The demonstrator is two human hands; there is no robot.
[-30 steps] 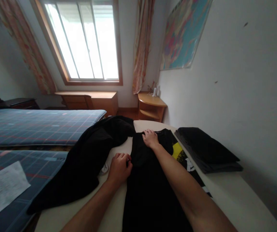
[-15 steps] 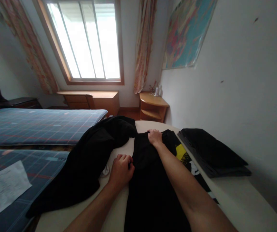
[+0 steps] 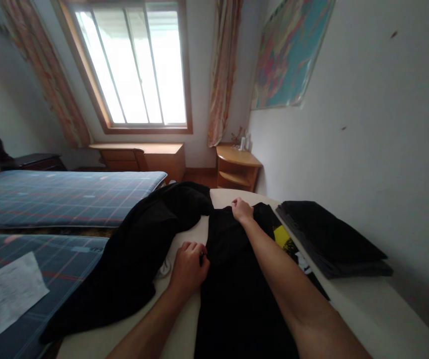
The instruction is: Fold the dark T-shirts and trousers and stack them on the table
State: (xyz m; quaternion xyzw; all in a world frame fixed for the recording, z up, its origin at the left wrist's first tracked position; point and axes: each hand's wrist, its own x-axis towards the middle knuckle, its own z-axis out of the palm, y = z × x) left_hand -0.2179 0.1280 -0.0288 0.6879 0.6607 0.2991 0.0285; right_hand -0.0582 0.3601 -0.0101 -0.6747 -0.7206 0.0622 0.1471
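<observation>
together, two bare hands curl over a black garment [image 3: 237, 304]

the black garment lies lengthwise on a pale, smooth table [image 3: 227, 197], directly in front of the person, running from the bottom edge up to the table's far side. its cloth is matte and soft, with shallow wrinkles near the top.

the left hand [image 3: 189, 264] is at the garment's left edge. its fingers are bent into a loose curl, the thumb close to the forefinger with a small dark gap between; whether cloth is pinched there, i cannot tell. the right hand [image 3: 242, 209] is farther away, at the top end, its fingers folded in almost to a fist; their tips are hidden, so a grip on the cloth cannot be confirmed.

left of the hands, a second black garment [image 3: 124, 279] is draped in a long, rumpled curve that hangs over the table's edge. to the right, a patch of printed cloth [image 3: 282, 236], yellow and black, shows beside the right forearm. just beyond it sits a flat, neatly squared stack of folded dark clothes [image 3: 330, 239].
</observation>
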